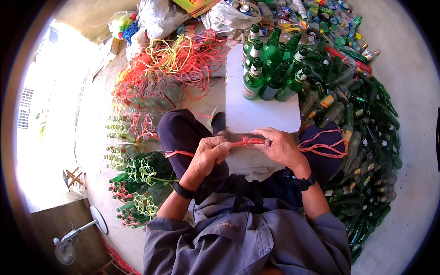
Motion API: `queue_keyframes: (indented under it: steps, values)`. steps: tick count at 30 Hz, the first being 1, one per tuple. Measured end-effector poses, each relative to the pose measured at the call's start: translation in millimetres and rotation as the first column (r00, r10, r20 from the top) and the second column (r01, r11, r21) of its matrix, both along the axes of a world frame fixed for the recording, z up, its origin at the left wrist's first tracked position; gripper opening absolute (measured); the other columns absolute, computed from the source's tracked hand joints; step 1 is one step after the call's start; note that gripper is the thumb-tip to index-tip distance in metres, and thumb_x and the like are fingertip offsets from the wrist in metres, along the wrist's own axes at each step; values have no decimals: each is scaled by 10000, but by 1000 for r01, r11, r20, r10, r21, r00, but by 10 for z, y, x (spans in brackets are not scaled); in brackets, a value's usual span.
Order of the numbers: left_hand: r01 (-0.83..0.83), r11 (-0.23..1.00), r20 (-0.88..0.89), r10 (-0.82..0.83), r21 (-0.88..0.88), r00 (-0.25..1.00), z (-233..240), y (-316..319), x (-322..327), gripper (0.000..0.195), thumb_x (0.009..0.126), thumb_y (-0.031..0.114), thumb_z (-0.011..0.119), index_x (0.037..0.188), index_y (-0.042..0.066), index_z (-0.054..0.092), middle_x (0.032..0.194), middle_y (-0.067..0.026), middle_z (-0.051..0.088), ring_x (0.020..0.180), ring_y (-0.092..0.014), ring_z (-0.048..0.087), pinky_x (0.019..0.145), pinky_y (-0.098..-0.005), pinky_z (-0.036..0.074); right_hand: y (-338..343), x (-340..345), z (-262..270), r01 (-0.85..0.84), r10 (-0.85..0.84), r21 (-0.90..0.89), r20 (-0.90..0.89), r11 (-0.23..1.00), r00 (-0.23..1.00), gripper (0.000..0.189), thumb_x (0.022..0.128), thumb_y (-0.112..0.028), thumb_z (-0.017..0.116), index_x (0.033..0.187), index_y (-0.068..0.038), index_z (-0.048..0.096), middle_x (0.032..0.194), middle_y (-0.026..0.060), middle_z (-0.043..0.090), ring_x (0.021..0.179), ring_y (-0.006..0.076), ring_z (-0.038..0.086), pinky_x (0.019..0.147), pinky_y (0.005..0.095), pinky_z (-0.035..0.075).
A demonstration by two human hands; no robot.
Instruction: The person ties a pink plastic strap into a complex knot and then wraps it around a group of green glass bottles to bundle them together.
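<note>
Between my hands, over my lap, a bundle of red-pink plastic twine is stretched. My left hand is closed round one end of it, with a strand trailing over the left knee. The fingers of my right hand pinch the other end, and loose loops hang across the right knee. Just beyond the hands lies a white board. On its far part several green glass bottles stand upright in a close group.
Heaped loose glass bottles lie along the right. Bundles of bottles tied with twine stand at the left, below a tangle of red and yellow twine. Plastic bottles and cans are piled at the back. A pedestal fan is at lower left.
</note>
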State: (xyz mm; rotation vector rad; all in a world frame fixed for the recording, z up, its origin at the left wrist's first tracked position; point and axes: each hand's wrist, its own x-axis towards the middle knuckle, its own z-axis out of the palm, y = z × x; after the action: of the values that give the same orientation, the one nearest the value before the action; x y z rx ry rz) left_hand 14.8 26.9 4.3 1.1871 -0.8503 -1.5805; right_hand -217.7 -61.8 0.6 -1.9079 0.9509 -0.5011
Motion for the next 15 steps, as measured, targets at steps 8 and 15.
queue_keyframes:
  steps: [8, 15]
  values:
    - [-40, 999, -91, 38, -18, 995, -177, -18, 111, 353, 955, 245, 584, 673, 42, 524, 615, -33, 490, 507, -88, 378, 510, -234, 324, 15, 83, -238, -51, 57, 144, -38, 988, 998, 297, 782, -118, 766, 1054, -15, 705, 850, 96, 679, 683, 151, 592, 641, 287, 493]
    - [-158, 987, -148, 159, 17, 976, -366, -75, 41, 361, 970, 284, 571, 711, 33, 557, 1031, -134, 639, 663, -123, 499, 643, -255, 418, 38, 2, -429, -56, -5, 396, 151, 916, 988, 149, 844, -115, 688, 892, 26, 679, 708, 40, 634, 595, 115, 553, 558, 274, 445]
